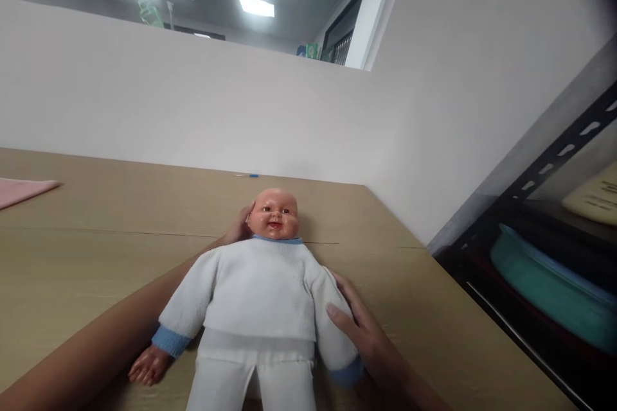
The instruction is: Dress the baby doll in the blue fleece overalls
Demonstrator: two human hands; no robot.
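Baby doll [263,295] with a smooth, bald, peach-coloured plastic head, a fluffy white top trimmed in blue and white trousers lies face up on a wide, tan, wood-toned desk [144,205]. Its head points away from the wearer and its legs run out of view below; whether its back rests fully on the surface cannot be told.

The wearer's bare left hand [241,223] is against the left side of the doll's head, apparently to support it. Its fingers are mostly hidden there, so how far open they are is unclear. The bare right hand [364,327] is partly closed around the doll's right-hand sleeve as viewed, thumb on top, fingers at the outer side, perhaps to keep the body steady between both hands.

Well left of the doll lies a folded pink cloth [26,189]. Beyond its head, near the plain white wall [241,115], is a slim blue-and-white object [248,175]. Far right of it, a turquoise rounded basin [544,289] sits on a black slotted metal rack [554,160].
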